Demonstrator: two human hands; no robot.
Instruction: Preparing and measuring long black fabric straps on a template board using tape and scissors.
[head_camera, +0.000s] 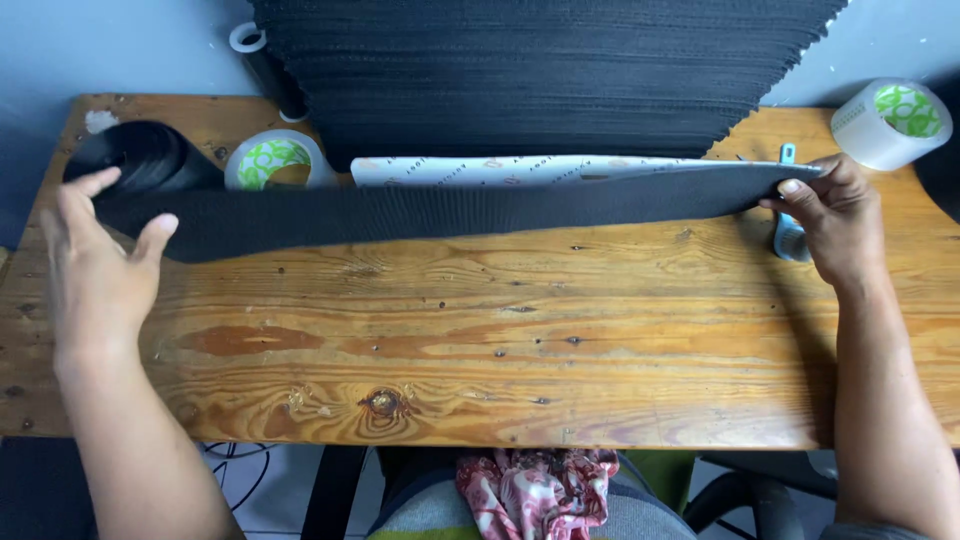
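**Stretching a black ribbed strip across the bench**

Holding the long black ribbed strip (450, 210) flat across the far half of the wooden table (500, 350), you are spanning it left to right. Your right hand (835, 225) is pinching the strip's right end, thumb on top and fingers clamped on the edge. Your left hand (95, 260) is hovering at the left end with fingers spread apart; I cannot tell whether it is touching the fabric or just above it.

Risks as things lie now:
- Left end is not being gripped, so it could be slipping or curling if you are pulling from the right.
- The strip is lying over a white printed sheet (520, 170) just behind it; dragging could be shifting that sheet.
- A metal tool (787, 235), partly hidden under your right hand, is sitting beside the strip's edge and could be snagging it.
- The tall stack of black strips (540, 70) at the far edge is leaning close; a bump could be toppling layers.

Containers: none showing. Two tape rolls are sitting out, one far left (272, 162) behind the strip, one far right (892, 122). A black roll (135, 155) is resting at the far left corner.
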